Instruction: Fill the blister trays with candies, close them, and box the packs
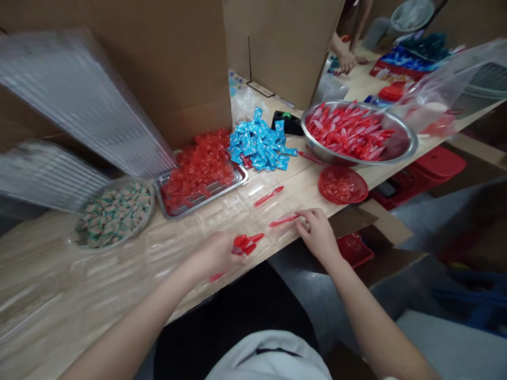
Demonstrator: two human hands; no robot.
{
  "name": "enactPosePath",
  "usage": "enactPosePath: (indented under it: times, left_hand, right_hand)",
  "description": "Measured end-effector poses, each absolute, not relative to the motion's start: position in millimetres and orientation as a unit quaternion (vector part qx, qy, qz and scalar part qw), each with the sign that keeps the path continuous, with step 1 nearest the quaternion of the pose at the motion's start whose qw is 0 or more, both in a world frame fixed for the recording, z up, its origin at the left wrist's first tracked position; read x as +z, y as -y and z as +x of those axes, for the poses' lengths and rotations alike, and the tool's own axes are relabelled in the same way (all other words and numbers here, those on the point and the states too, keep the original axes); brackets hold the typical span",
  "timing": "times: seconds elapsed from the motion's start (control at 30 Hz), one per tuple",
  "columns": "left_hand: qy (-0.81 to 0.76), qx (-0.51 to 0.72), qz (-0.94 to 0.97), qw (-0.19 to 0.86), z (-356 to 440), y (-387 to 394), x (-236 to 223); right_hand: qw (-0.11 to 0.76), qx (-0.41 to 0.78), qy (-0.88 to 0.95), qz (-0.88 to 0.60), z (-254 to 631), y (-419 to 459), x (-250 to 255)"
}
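Toward one o'clock, my right hand (pixel 319 235) pinches a red plastic spoon (pixel 283 220) between pressed fingertips, while at eleven o'clock my left hand (pixel 216 255) curls closed around a bunch of red spoons (pixel 246 244).

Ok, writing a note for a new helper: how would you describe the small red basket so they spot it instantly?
Find the large steel bowl heaped with red plastic utensils on the wooden table. Just in front of it, near the table's edge, sits a small round basket. Its red mesh walls set it apart from the shiny bowl.
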State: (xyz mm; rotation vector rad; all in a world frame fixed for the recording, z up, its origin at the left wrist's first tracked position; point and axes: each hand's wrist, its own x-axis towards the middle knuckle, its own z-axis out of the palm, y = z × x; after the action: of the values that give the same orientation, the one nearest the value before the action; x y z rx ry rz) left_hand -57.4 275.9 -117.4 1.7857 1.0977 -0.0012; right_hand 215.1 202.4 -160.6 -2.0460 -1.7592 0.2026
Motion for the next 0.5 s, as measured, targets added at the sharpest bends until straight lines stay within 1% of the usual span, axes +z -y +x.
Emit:
enactPosePath:
  times: [0.13,0.27,0.37,0.47,0.5]
  left_hand:
    - [-0.470,0.038,0.730,0.494,-40.2,-252.7,-129.1]
    - [-0.496,0.109,0.710,0.488,-33.2,-245.4,-136.2]
    - [-0.484,0.104,0.738,0.458,-39.8,-252.4,-134.6]
    - [-0.483,0.099,0.761,0.422,-59.9,-268.2,-127.1]
    - [-0.494,0.102,0.752,0.425,-68.6,-274.6,-124.4]
  right_hand:
    - [0.185,0.037,0.678,-0.711,219.5,-205.5,-157.5]
    - [0.074,0.044,0.757,-0.647,224.3,-217.2,-148.1]
    - [0.003,0.036,0.792,-0.610,227.9,-226.7,-135.3]
    - [0.002,0.032,0.808,-0.588,236.8,-228.5,-124.6]
    - [0.005,0.032,0.812,-0.583,240.5,-227.1,-123.0]
